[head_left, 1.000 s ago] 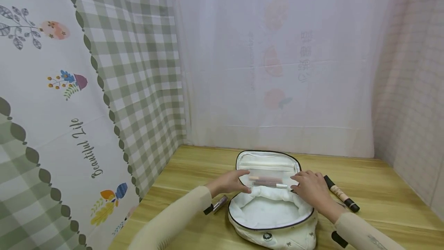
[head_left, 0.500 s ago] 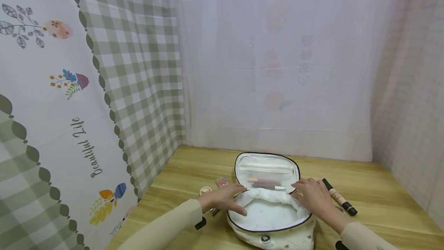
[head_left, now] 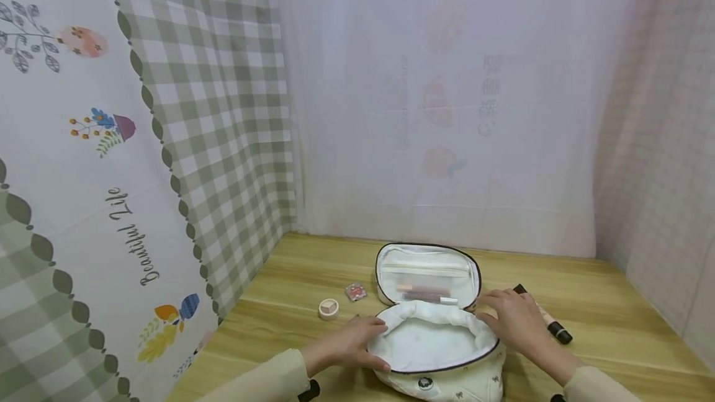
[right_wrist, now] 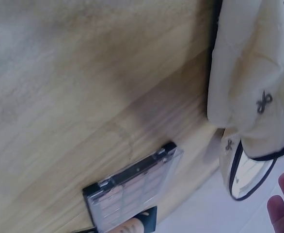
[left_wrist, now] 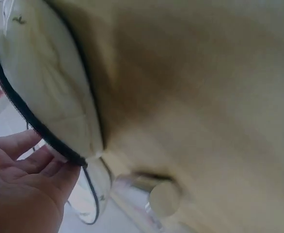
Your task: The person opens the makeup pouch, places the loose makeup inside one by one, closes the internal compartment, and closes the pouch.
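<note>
A cream quilted makeup bag (head_left: 463, 377) with dark zipper piping stands on the table, its lid (head_left: 427, 253) folded back. Slim cosmetic tubes (head_left: 427, 295) lie behind the lid's mesh pocket, and the white padded inside (head_left: 430, 343) holds nothing visible. My left hand (head_left: 354, 343) touches the left rim; in the left wrist view its fingers (left_wrist: 59, 172) reach inside the zipper edge (left_wrist: 30, 114). My right hand (head_left: 514, 318) is at the right rear rim near the lid hinge, fingers spread; the right wrist view catches only its fingertips (right_wrist: 279, 213).
Left of the bag lie a round compact (head_left: 329, 309) and a small clear case with red in it (head_left: 355, 291). A black-capped tube (head_left: 558, 332) lies at the right. Beside it is a clear-lidded palette (right_wrist: 132, 189). Shiny-ended tube (left_wrist: 164, 199) lies by the bag's left side.
My left hand has moved down and left from the lid's mesh pocket to the bag's left rim, uncovering the compact and clear case. My right hand has shifted slightly down and right.
</note>
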A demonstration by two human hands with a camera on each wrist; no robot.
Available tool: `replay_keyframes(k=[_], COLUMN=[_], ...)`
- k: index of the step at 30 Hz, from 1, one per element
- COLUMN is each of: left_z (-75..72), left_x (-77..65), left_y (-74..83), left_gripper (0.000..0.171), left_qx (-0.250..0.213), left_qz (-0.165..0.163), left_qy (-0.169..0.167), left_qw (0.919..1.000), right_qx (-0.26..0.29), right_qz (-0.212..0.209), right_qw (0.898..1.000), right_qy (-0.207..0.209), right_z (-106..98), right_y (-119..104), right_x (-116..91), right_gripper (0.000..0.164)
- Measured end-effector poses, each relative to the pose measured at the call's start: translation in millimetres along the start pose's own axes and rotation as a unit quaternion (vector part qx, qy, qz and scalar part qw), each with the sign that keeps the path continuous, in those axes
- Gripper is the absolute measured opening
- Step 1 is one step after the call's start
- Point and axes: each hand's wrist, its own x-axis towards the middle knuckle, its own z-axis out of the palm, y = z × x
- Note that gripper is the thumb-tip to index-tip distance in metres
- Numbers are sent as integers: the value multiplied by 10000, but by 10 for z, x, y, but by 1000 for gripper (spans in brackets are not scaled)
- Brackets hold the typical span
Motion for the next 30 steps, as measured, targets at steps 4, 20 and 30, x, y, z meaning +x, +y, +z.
replay_keyframes(k=[4, 20, 30], left_z=[45, 164, 237], left_x=[-30, -44, -35], left_y=[24, 52, 34], left_gripper=[65, 91, 90], left_qx=[2, 1100, 1927], left_qz=[61, 241, 763], left_qy=[324, 349, 725], left_qw=[9995, 9930, 9756], right_qx=[30, 16, 144], right_qz=[198, 970, 1675], right_qw=[9998, 9947, 9777], right_qy=[7, -344, -1257], right_z=[-56, -224, -267], right_y=[85, 624, 1059], right_x=[-4, -153, -357], right_gripper=[28, 30, 40])
